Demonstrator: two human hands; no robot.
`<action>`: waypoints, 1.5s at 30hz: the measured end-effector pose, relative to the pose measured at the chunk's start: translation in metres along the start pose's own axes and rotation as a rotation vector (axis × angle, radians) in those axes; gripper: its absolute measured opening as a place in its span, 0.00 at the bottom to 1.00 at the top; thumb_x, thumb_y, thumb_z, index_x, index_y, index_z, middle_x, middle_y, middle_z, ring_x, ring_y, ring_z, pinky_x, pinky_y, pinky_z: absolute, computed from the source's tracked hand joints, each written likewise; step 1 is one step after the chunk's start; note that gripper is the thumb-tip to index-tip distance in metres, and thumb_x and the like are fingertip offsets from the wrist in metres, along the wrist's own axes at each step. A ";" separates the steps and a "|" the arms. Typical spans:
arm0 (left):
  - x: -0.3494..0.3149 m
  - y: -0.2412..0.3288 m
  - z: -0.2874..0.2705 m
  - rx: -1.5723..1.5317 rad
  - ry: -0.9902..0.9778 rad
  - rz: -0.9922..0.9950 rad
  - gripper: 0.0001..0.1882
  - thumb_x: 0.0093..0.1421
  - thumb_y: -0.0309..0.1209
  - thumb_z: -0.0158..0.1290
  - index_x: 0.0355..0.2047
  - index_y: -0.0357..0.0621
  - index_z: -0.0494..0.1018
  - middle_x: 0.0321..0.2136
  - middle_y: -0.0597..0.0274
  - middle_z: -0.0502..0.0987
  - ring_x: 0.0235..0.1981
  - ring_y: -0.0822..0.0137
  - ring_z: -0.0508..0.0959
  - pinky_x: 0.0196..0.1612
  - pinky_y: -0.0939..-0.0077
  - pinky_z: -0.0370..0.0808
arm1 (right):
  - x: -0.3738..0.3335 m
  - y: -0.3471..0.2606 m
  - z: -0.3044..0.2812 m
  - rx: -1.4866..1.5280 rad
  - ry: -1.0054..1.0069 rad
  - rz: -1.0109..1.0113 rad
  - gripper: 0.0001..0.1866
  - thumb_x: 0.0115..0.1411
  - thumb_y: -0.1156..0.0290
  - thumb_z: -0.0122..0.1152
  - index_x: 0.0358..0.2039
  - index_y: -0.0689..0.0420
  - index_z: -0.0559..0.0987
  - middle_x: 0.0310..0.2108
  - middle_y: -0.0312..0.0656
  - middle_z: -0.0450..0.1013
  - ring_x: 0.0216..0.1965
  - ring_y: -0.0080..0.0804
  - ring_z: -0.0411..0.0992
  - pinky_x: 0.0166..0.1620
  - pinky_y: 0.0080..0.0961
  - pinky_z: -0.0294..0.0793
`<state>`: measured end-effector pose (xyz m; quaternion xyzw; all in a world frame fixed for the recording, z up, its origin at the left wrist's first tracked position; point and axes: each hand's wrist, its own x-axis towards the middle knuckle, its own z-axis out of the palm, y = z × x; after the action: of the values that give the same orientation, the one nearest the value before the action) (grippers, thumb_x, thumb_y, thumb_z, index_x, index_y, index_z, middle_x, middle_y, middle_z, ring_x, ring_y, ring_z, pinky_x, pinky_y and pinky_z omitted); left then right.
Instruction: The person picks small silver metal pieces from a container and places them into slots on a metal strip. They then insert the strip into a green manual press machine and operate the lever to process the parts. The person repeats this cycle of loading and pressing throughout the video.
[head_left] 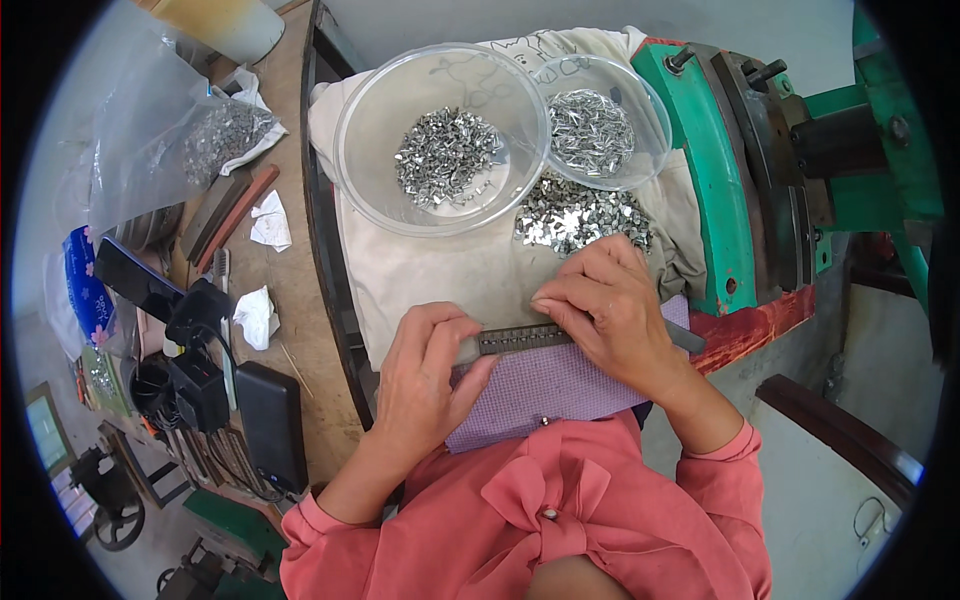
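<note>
A narrow dark metal bar point(520, 340) with a row of small slots lies crosswise in front of me, over a purple checked cloth point(540, 385). My left hand point(420, 375) grips its left end between thumb and fingers. Above the bar's middle, my right hand point(615, 315) is closed in a pinch; whatever is between its fingertips is too small to make out. A loose heap of small shiny metal pieces point(575, 218) lies just beyond my right hand. Behind stand a large clear plastic bowl point(358, 185) with similar pieces and a smaller clear bowl point(655, 115) with short metal pins.
A green machine point(715, 230) with dark jaws stands close on the right. The beige cloth point(400, 270) covers the work surface. On the wooden table point(290, 250) at left lie a black power bank point(270, 425), crumpled tissues point(257, 318) and a plastic bag of metal pieces point(215, 140).
</note>
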<state>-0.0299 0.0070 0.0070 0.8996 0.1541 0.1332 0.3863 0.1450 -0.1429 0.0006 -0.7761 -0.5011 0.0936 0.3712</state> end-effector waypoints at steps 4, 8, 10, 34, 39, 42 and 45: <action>-0.014 -0.001 0.001 -0.021 0.042 -0.083 0.22 0.47 0.21 0.69 0.43 0.40 0.75 0.45 0.49 0.74 0.43 0.51 0.77 0.45 0.65 0.76 | 0.007 -0.009 0.002 0.108 -0.084 0.069 0.04 0.54 0.68 0.71 0.29 0.52 0.86 0.30 0.32 0.73 0.41 0.35 0.69 0.46 0.34 0.61; -0.023 0.001 0.004 -0.055 0.069 -0.124 0.23 0.48 0.21 0.68 0.46 0.41 0.78 0.47 0.48 0.75 0.44 0.51 0.78 0.46 0.64 0.76 | 0.012 -0.017 0.011 0.112 -0.118 0.073 0.05 0.55 0.66 0.71 0.30 0.51 0.86 0.31 0.31 0.74 0.43 0.33 0.69 0.50 0.37 0.58; -0.027 0.000 0.005 0.046 0.047 -0.010 0.24 0.48 0.21 0.68 0.48 0.43 0.79 0.47 0.48 0.75 0.45 0.51 0.78 0.46 0.63 0.77 | 0.013 -0.018 0.013 0.114 -0.130 0.085 0.05 0.55 0.65 0.71 0.30 0.51 0.87 0.32 0.31 0.75 0.43 0.33 0.69 0.50 0.37 0.57; -0.022 -0.008 0.012 0.000 0.125 -0.015 0.19 0.48 0.19 0.66 0.43 0.38 0.81 0.44 0.54 0.79 0.39 0.56 0.79 0.40 0.67 0.77 | 0.016 -0.026 0.019 0.037 -0.212 0.141 0.07 0.48 0.63 0.76 0.28 0.48 0.89 0.36 0.27 0.73 0.48 0.33 0.63 0.54 0.40 0.52; -0.021 -0.008 0.012 -0.008 0.127 -0.027 0.17 0.49 0.19 0.66 0.41 0.39 0.82 0.43 0.55 0.79 0.38 0.58 0.78 0.39 0.68 0.77 | 0.016 -0.026 0.019 0.036 -0.230 0.146 0.07 0.48 0.63 0.76 0.28 0.48 0.89 0.36 0.28 0.72 0.49 0.34 0.63 0.55 0.39 0.52; -0.021 -0.009 0.012 -0.011 0.125 -0.027 0.16 0.49 0.19 0.67 0.41 0.39 0.82 0.43 0.55 0.79 0.38 0.58 0.78 0.39 0.68 0.77 | 0.016 -0.029 0.019 -0.005 -0.219 0.141 0.08 0.47 0.63 0.77 0.28 0.48 0.89 0.37 0.28 0.72 0.49 0.34 0.62 0.55 0.39 0.52; -0.021 -0.009 0.012 -0.027 0.127 -0.030 0.16 0.49 0.19 0.67 0.40 0.40 0.82 0.43 0.55 0.79 0.38 0.57 0.78 0.39 0.68 0.77 | 0.016 -0.030 0.019 -0.002 -0.231 0.137 0.07 0.48 0.62 0.75 0.28 0.48 0.88 0.38 0.30 0.72 0.51 0.39 0.61 0.55 0.43 0.50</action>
<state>-0.0466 -0.0029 -0.0095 0.8816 0.1898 0.1863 0.3900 0.1210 -0.1134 0.0107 -0.7930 -0.4863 0.2072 0.3029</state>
